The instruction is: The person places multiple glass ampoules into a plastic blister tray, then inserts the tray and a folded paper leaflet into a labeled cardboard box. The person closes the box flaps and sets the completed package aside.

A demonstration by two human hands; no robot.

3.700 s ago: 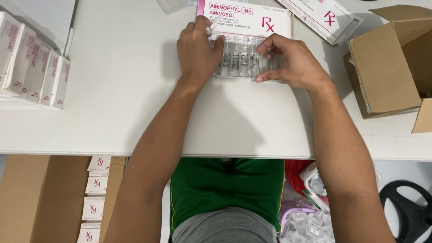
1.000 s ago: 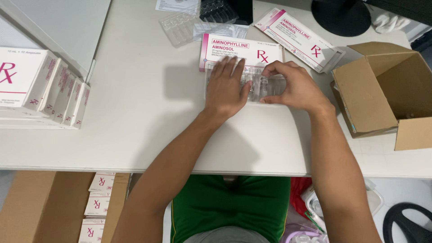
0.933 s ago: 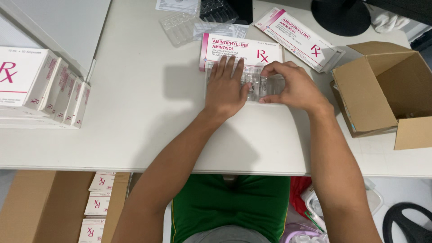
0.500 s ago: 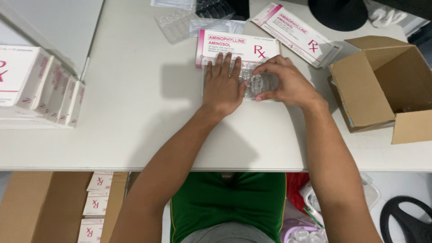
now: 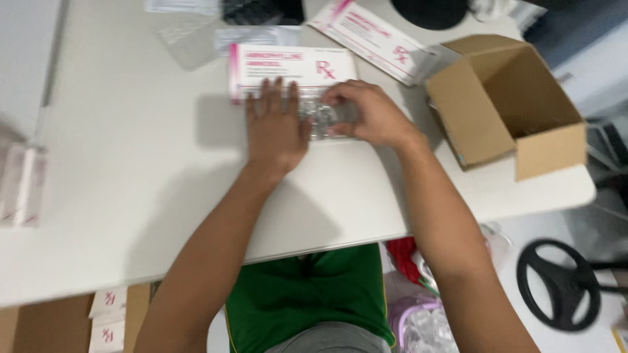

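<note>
My left hand (image 5: pixel 276 124) lies flat, fingers spread, on the left part of a clear plastic tray of small glass vials (image 5: pixel 322 116) on the white table (image 5: pixel 131 170). My right hand (image 5: pixel 367 114) grips the tray's right end with curled fingers. Just behind the tray lies a white and pink medicine box (image 5: pixel 288 64), touching my left fingertips. The picture is blurred, so the vials are hard to make out.
A second white and pink box (image 5: pixel 376 39) lies at the back right. An open brown carton (image 5: pixel 507 104) stands at the right edge. Empty clear trays (image 5: pixel 190 39) lie at the back. More white boxes (image 5: pixel 23 186) stand at the far left.
The view has swung to the right and blurred. Both hands stay on the vial tray, with my right hand's fingers curled further over its right end.
</note>
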